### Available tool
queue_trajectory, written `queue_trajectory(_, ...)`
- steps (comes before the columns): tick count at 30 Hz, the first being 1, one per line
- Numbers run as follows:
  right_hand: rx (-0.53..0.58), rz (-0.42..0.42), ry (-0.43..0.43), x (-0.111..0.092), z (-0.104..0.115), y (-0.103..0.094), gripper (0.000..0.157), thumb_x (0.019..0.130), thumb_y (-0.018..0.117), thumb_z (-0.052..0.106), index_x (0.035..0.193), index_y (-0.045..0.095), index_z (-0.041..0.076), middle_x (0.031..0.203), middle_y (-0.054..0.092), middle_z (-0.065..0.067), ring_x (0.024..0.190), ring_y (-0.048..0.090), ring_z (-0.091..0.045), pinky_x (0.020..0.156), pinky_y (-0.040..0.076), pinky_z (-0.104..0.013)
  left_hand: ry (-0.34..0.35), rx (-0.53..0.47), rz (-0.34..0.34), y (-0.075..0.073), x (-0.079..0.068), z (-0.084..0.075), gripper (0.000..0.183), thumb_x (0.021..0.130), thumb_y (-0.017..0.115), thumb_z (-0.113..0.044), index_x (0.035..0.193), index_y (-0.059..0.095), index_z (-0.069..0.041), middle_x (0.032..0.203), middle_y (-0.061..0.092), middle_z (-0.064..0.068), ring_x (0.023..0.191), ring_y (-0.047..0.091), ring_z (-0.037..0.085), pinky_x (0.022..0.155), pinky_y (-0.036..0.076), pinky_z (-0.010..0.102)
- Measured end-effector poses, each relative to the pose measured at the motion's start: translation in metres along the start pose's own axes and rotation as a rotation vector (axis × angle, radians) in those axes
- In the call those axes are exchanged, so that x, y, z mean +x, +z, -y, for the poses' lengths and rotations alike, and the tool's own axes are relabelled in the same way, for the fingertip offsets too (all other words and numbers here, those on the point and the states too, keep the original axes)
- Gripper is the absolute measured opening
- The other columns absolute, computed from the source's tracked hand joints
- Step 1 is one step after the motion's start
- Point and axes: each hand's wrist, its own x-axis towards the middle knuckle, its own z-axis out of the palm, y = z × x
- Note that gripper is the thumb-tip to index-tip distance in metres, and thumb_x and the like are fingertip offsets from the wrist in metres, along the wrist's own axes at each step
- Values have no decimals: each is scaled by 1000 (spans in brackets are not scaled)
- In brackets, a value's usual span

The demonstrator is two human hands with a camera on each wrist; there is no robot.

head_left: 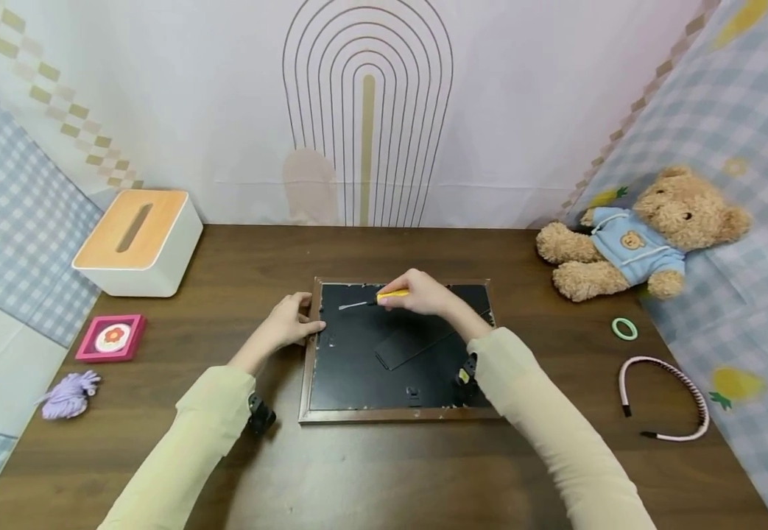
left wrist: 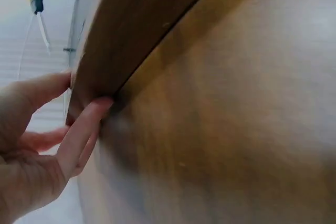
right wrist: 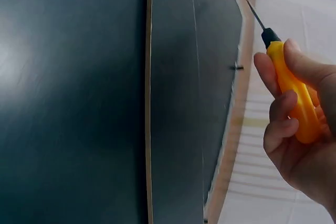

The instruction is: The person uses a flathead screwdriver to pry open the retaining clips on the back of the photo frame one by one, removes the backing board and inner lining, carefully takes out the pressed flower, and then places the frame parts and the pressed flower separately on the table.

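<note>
A picture frame (head_left: 384,417) lies face down on the table, its black backing board (head_left: 357,375) and folded stand leg (head_left: 417,342) on top. My left hand (head_left: 283,324) grips the frame's left edge; in the left wrist view, the thumb and fingers (left wrist: 86,124) pinch the wooden side (left wrist: 118,30). My right hand (head_left: 423,294) holds a screwdriver by its yellow handle (right wrist: 294,98) over the upper part of the board. The metal shaft (head_left: 353,305) points left, toward my left hand. Small metal tabs (right wrist: 237,67) show along the frame's inner edge in the right wrist view.
At the left of the brown table (head_left: 251,258) are a tissue box (head_left: 158,272), a pink box (head_left: 138,331) and purple yarn (head_left: 68,396). On the right are a teddy bear (head_left: 642,243), a green ring (head_left: 625,329) and a headband (head_left: 698,405).
</note>
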Motion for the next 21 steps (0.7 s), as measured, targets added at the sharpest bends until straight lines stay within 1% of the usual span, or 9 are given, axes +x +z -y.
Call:
queue_trajectory(2, -48, 9, 16, 9, 3, 6, 30, 89, 63, 23, 113, 68, 5, 102, 72, -11, 92, 65, -19, 77, 52, -30, -23, -93, 32, -1, 4, 4, 69, 88, 62, -9, 141, 23, 9, 139, 34, 30, 112, 56, 41, 65, 58, 32)
queue_trajectory(4, -81, 7, 44, 15, 6, 11, 30, 88, 64, 25, 113, 69, 9, 108, 70, -9, 97, 64, -20, 80, 51, -32, -39, -157, 47, -1, 6, 6, 70, 88, 62, -6, 143, 21, 7, 141, 34, 28, 114, 54, 42, 62, 58, 31)
queue_trajectory(5, -94, 7, 58, 18, 7, 13, 30, 88, 64, 25, 113, 69, 11, 112, 69, -8, 99, 63, -20, 81, 50, -33, -38, -168, 46, -1, 6, 7, 70, 88, 62, -6, 143, 21, 6, 141, 34, 28, 115, 53, 42, 61, 58, 31)
queue_trajectory(7, -118, 8, 82, 23, 9, 16, 29, 87, 65, 26, 113, 69, 13, 115, 68, -8, 100, 62, -20, 82, 49, -32, -27, -174, 44, 0, 6, 8, 70, 88, 61, -6, 144, 21, 6, 141, 34, 28, 115, 52, 43, 61, 57, 31)
queue_trajectory(10, -121, 20, 115, 28, 11, 19, 28, 87, 65, 25, 113, 69, 14, 116, 68, -7, 97, 60, -20, 79, 46, -30, -12, -178, 40, 3, 4, 9, 69, 88, 61, -6, 143, 22, 5, 140, 36, 28, 115, 52, 43, 61, 57, 31)
queue_trajectory(13, -108, 32, 119, 31, 12, 18, 27, 87, 65, 22, 111, 70, 12, 114, 68, -8, 96, 60, -19, 81, 47, -30, -5, -185, 33, 4, 3, 9, 68, 88, 61, -6, 143, 22, 5, 139, 36, 28, 115, 52, 42, 61, 57, 31)
queue_trajectory(16, -107, 48, 104, 34, 13, 16, 26, 87, 65, 21, 110, 70, 11, 112, 69, -8, 97, 61, -19, 83, 49, -32, -3, -200, 17, 4, 2, 9, 68, 88, 61, -5, 143, 24, 6, 139, 37, 28, 114, 52, 42, 60, 57, 31)
queue_trajectory(18, -111, 64, 99, 37, 13, 15, 26, 87, 65, 22, 111, 70, 11, 106, 71, -7, 96, 62, -19, 83, 50, -32, -3, -203, 10, 4, 1, 9, 68, 87, 62, -5, 143, 24, 5, 139, 37, 27, 113, 52, 41, 60, 57, 31)
queue_trajectory(21, -114, 105, 84, 42, 10, 13, 27, 88, 64, 23, 112, 69, 11, 97, 73, -6, 86, 64, -16, 75, 50, -27, -5, -211, 3, 4, 1, 10, 68, 87, 62, -6, 143, 24, 4, 139, 38, 26, 114, 51, 40, 60, 56, 31)
